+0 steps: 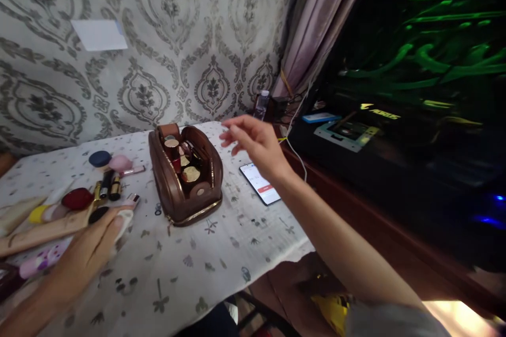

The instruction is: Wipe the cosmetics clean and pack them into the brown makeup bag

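Observation:
My left hand (95, 245), slightly blurred, is closed on a crumpled white wipe (125, 217) over the left part of the table. Close to its fingers lie a dark oval item (98, 214) and a small tube with a shiny cap (133, 199). A brown toiletry bag (168, 189) stands unzipped in the middle, with a red bottle with a pale cap (173, 151) and a gold round item (191, 174) inside. To the right of the bag my right hand (259, 142) hovers with fingers loosely bent and apart, holding nothing. Partly behind its wrist rests a lit phone (259, 184).
Cosmetics are spread at the left: a navy round item (99, 158), a pink sponge (120, 162), a dark red item (77, 198) and several tubes. A clear bottle (261, 104) stands at the back. A white cable (298, 152) hangs near the green-lit computer case (415, 58).

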### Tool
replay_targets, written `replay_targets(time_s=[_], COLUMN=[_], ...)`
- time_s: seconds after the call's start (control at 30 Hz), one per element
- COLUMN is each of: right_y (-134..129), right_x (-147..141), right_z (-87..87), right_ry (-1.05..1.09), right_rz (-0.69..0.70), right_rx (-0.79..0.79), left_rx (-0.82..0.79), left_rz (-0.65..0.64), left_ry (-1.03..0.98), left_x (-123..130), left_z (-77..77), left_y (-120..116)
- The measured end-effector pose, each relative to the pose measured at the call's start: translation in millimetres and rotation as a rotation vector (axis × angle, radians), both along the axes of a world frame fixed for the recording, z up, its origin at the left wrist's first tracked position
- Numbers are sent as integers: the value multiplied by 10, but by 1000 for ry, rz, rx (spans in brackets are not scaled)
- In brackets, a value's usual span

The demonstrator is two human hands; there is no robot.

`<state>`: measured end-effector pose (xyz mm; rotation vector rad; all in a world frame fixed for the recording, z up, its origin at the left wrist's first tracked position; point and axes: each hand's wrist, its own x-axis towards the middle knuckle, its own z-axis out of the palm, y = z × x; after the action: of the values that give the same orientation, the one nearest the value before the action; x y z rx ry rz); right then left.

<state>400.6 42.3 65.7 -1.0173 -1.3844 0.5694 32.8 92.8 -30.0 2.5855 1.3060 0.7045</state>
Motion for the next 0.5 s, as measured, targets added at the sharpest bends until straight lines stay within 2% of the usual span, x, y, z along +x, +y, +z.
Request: replay_targets(time_s=[0.03, 0.13, 0.23, 0.37, 0.5], right_y=[-93, -330, -423, -286, -35], right_x=[-100, -432, -747, -1098, -1408], right_z=[-89, -378, -672, -984, -1153], right_ry=[4, -56, -194, -281, -282], right_rz=[51, 336, 404, 439, 478], right_rx=[-32, -184, -286, -360, -373], left_rx=[-4, 11, 41, 120, 161], left_rz=[6, -27, -115, -142, -147], left_ry=[-2, -30, -26, 52, 61], left_x=[-14, -28, -28, -86, -173], left_z=[-52, -235, -416, -600, -666], left_y=[-43, -216, -392, -529, -593])
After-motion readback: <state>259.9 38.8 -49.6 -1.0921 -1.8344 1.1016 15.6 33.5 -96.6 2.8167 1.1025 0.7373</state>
